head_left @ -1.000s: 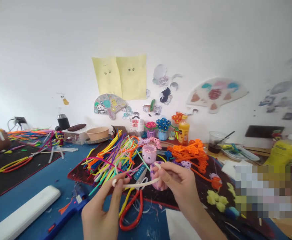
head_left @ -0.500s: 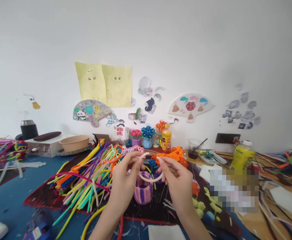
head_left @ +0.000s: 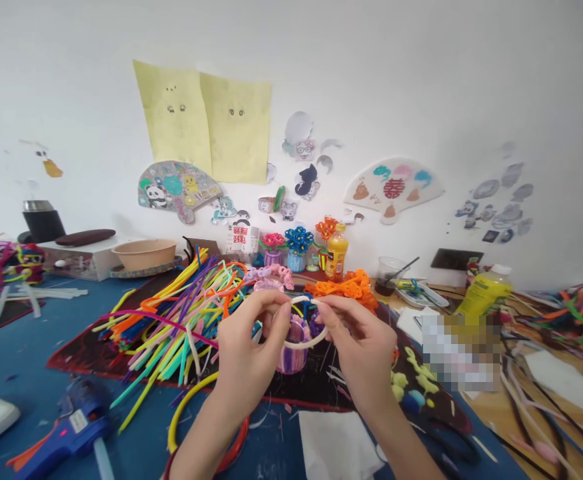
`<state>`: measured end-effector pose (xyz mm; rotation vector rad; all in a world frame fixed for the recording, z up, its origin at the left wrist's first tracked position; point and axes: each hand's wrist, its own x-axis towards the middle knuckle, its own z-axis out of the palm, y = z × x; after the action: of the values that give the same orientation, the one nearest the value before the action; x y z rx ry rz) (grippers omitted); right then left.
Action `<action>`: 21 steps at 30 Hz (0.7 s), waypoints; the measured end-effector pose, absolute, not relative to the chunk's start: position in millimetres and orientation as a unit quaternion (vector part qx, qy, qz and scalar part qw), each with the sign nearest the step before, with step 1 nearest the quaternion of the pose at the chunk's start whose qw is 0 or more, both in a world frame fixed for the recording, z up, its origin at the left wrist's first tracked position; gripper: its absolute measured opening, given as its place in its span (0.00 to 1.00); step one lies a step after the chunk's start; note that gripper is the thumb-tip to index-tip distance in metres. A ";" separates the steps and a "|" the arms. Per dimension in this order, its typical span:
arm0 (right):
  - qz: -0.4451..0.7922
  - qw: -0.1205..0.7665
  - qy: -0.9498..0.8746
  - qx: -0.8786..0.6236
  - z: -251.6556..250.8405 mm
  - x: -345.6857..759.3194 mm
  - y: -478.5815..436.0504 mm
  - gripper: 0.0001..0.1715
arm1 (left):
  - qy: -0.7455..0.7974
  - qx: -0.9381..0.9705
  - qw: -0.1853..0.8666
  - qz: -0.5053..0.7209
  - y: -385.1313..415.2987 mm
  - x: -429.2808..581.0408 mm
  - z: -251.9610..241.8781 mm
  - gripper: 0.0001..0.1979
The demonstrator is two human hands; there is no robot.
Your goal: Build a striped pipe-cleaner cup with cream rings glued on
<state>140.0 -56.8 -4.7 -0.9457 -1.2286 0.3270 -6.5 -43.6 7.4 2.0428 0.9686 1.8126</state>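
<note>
- The left hand (head_left: pixel 251 340) is pinching one side of a cream stem (head_left: pixel 304 345), thumb and fingers closing on it with no gap showing.
- The right hand (head_left: pixel 358 340) is holding the opposite side in a similar closed pinch.
- Between the two hands, the cream stem is hanging in the air as a rounded loop, appearing in front of a pink-and-purple pot (head_left: pixel 292 361); the fingers are hiding whether its ends are overlapping.
- For good shaping, both thumbs should be pressing evenly, easing the curve around gradually so that no sharp kink is forming.
- Matching pinch heights would likely be helping the loop lie flat rather than twisting.
- A light grip would probably be sparing the soft surface of the stem from flattening.
- Red-and-yellow handles (head_left: pixel 186 400) are lying partly behind the left forearm on the blue surface (head_left: pixel 138 457), so working above them is sensible.
</note>
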 end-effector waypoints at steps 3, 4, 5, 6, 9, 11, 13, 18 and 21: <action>0.137 0.702 -0.554 -0.426 -4.6 139.6 -58.3 0.04 | 0.333 0.706 0.115 0.614 -44.1 -7.3 7.5 0.02; 0.134 0.701 -0.556 -0.426 -4.7 139.6 -58.7 0.04 | 0.333 0.708 0.113 0.613 -44.3 -7.6 7.5 0.02; 0.131 0.700 -0.557 -0.428 -4.8 139.7 -59.0 0.05 | 0.334 0.709 0.112 0.611 -44.5 -7.9 7.5 0.02; 0.129 0.698 -0.558 -0.429 -4.9 139.7 -59.2 0.05 | 0.333 0.710 0.110 0.611 -44.6 -8.1 7.6 0.02; 0.134 0.693 -0.560 -0.434 -5.7 139.9 -58.7 0.05 | 0.331 0.713 0.110 0.609 -44.8 -8.1 8.0 0.02; 0.141 0.690 -0.560 -0.436 -6.2 139.8 -57.9 0.06 | 0.331 0.714 0.107 0.608 -44.8 -7.8 8.2 0.02; 0.143 0.689 -0.560 -0.436 -6.2 139.8 -57.3 0.06 | 0.333 0.715 0.105 0.606 -44.5 -7.8 8.1 0.02; 0.130 0.692 -0.558 -0.440 -5.1 139.6 -58.6 0.07 | 0.340 0.716 0.105 0.601 -43.9 -8.3 5.3 0.02; 0.122 0.693 -0.557 -0.442 -4.9 139.6 -59.6 0.07 | 0.338 0.714 0.105 0.604 -45.2 -7.4 5.4 0.02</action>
<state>139.6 -59.6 -4.9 -0.9867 -1.2448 0.2719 -7.4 -45.2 5.4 2.1052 0.9967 1.7786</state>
